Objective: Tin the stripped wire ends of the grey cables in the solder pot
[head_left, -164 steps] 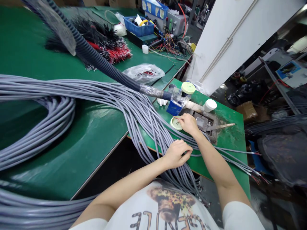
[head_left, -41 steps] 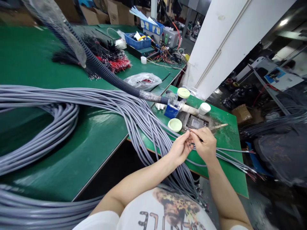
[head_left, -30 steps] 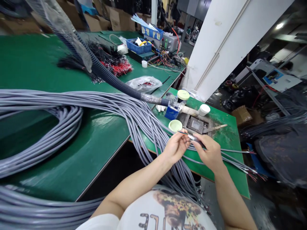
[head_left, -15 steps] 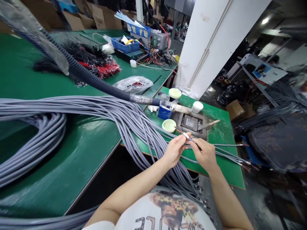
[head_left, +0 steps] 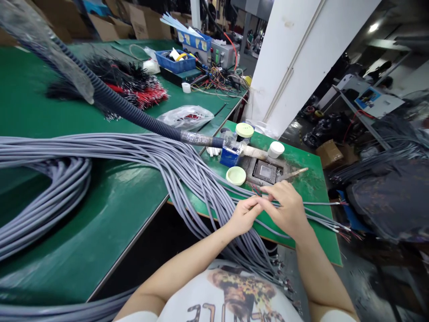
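Note:
My left hand (head_left: 246, 216) is closed in a pinch on the end of a grey cable, whose gripped part is hidden by the fingers. Thin coloured wires (head_left: 256, 189) stick out beyond the fingertips. My right hand (head_left: 286, 208) meets the left, its thumb and fingers curled around the same cable end at the base of the wires. Just past the wires lie a pale green dish (head_left: 236, 176) and a small square metal pot (head_left: 267, 171) set in a dirty tray. Under and beside both hands runs a thick bundle of grey cables (head_left: 197, 179).
A ribbed hose (head_left: 134, 109) crosses above the table to a blue box (head_left: 229, 156). A flat stick (head_left: 295, 173) rests by the metal pot, near a white cup (head_left: 275, 150). Stripped cable ends (head_left: 342, 230) lie at right. A white pillar (head_left: 288, 58) stands behind.
My right hand has shifted up and over the cable end, its fingers now closer to the wires. The white sleeve seen between the fingertips is now hidden.

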`<state>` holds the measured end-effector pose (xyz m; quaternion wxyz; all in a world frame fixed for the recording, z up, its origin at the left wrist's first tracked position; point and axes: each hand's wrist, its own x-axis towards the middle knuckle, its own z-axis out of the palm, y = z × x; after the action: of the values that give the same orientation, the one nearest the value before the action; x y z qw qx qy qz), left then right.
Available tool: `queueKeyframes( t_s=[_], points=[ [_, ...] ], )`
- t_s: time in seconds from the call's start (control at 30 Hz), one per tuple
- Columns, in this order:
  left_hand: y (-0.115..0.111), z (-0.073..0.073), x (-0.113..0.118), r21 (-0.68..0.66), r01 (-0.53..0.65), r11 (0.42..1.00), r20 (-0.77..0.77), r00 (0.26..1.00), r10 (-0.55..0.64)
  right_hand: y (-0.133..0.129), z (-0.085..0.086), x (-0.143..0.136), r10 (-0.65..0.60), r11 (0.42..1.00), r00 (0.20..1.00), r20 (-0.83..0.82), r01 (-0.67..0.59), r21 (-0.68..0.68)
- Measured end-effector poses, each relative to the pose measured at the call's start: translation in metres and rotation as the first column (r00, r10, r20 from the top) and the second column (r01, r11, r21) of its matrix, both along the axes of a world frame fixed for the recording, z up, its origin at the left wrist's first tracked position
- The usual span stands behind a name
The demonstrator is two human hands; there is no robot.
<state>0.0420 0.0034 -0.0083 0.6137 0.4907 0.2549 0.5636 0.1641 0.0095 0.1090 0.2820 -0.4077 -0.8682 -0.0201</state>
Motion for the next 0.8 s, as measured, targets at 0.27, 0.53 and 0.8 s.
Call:
queueKeyframes(
  t_s=[0.27, 0.53, 0.8],
  points=[
    [-0.007, 0.017, -0.006, 0.043, -0.026, 0.999, -0.035, 0.999, 0.028, 0.008, -0.004, -0.019, 0.009, 0.998, 0.997, -0.077, -0.014, -0.067],
    [-0.003, 0.008, -0.007, -0.062, 0.021, 0.998, 0.020, 1.000, -0.020, 0.002, -0.026, -0.008, -0.059, 0.993, 0.941, -0.333, 0.019, -0.120],
    [-0.001, -0.001, -0.005, -0.199, 0.197, 0.960, 0.290, 0.947, -0.134, 0.003, -0.022, 0.010, 0.032, 0.989, 0.966, -0.258, -0.068, -0.130]
  ],
)
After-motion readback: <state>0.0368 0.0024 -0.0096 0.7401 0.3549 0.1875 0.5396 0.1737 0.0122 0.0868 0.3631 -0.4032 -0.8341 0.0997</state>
